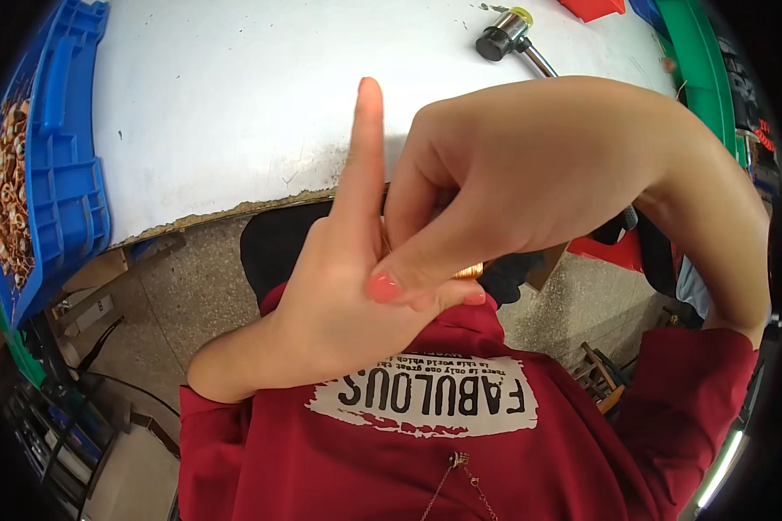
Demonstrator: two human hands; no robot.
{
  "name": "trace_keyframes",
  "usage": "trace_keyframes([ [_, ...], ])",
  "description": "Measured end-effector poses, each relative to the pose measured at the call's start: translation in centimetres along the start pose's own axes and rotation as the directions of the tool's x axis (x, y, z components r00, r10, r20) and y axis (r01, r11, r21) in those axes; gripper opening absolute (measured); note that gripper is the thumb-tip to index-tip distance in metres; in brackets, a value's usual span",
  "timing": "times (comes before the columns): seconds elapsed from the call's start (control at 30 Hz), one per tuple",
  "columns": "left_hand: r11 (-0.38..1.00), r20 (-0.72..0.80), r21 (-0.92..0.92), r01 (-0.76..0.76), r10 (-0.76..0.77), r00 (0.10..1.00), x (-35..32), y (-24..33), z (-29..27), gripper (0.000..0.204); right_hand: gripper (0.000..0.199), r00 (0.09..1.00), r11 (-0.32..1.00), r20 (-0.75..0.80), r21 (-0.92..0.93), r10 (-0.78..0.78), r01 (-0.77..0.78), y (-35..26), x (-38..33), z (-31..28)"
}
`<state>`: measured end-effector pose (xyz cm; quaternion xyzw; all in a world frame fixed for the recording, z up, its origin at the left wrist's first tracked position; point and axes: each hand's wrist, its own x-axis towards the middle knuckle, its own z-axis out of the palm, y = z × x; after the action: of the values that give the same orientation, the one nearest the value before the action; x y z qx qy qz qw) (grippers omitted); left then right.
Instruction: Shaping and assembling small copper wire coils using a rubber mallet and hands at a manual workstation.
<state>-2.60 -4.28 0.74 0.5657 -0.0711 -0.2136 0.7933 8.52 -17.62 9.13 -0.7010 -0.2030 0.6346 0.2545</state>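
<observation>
Both my hands meet in front of my chest, just off the table's near edge. My left hand (339,286) has its index finger stretched straight up while its thumb and other fingers close around a shiny copper-coloured wire coil (469,272). Only a small part of the coil shows between the hands. From the right, my right hand (504,174) bends over the left one, its thumb and fingers pinched together against the left palm. A thin copper-coloured strand shows beside these fingers, but what they grip is mostly hidden.
A blue plastic bin (65,174) full of small copper-coloured coiled parts stands at the left edge of the white table (235,95). A mallet (506,36) with a black head and metal handle lies at the back right. Green (699,69) and red bins (593,7) border the right side.
</observation>
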Motion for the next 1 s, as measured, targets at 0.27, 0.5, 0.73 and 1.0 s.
trace_keyframes([
  [0.27,0.993,-0.003,0.071,-0.099,0.099,0.995,-0.4,-0.8,-1.0,0.096,0.022,0.839,0.824,-0.521,0.400,-0.155,0.401,4.5,0.3,1.6],
  [0.5,0.983,-0.068,0.171,-0.069,0.081,0.994,-0.4,-1.0,-1.4,0.081,0.019,0.436,0.448,-0.899,0.402,0.029,0.799,8.2,1.9,7.3],
  [0.73,0.918,0.013,0.389,-0.078,0.079,0.997,-0.3,-0.5,-0.8,0.069,0.019,0.599,0.765,-0.786,0.290,-0.153,0.575,5.9,-0.4,4.3],
  [1.0,0.981,0.139,0.065,0.181,-0.188,0.972,0.2,0.5,0.0,0.058,0.023,0.659,0.849,-0.715,0.178,-0.236,0.497,6.6,-0.5,3.4],
])
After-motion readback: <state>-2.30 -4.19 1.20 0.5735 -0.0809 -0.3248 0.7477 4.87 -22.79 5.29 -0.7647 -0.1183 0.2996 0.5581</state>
